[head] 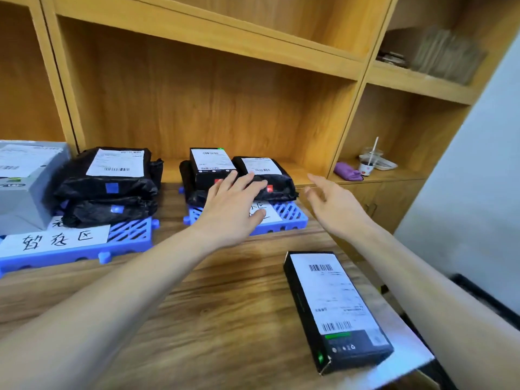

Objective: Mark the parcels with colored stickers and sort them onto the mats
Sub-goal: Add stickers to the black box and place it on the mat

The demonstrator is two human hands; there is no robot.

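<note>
Fingers spread, left hand (pixel 235 202) is resting on the bagged parcel (pixel 267 178); boxed parcel (pixel 336 308) is lying nearer the open right hand (pixel 330 202).

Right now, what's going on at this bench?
A person is sorting labelled parcels onto blue mats. The left hand rests, fingers straight, on a black bag parcel with a red sticker on the right mat; the right hand hovers open beside it, holding nothing. The left mat holds blue-stickered bags. One black box lies unsorted on the table.
</note>
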